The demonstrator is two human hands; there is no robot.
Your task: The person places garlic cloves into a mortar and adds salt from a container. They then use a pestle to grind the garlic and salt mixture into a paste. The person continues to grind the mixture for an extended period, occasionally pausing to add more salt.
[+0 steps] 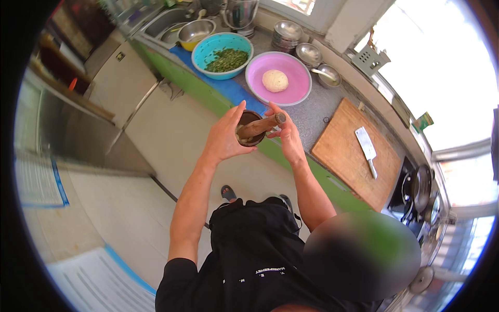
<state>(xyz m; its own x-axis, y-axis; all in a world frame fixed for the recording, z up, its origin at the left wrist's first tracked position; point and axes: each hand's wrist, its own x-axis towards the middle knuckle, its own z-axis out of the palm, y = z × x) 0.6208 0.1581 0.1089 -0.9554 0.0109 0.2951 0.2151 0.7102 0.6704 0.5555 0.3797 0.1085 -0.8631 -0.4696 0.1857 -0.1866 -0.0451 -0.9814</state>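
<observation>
My left hand [224,134] is wrapped round the side of a dark brown mortar [256,142], held in the air in front of the counter. Inside it lie pale pieces [243,139] that look like garlic cloves. A wooden pestle [254,128] stands tilted in the mortar, its upper end leaning right. Around that upper part the fingers of my right hand [289,136] are curled, with lower fingertips close to the mortar's rim. The pestle partly covers those fingers and the mortar's contents.
On the counter stand a turquoise basin [201,66] of chopped greens and a pink basin [296,93] with a dough ball [275,81]. A cleaver [366,144] lies on a wooden board [340,136] at the right. Metal bowls [287,32] are stacked behind; a sink [159,24] is far left.
</observation>
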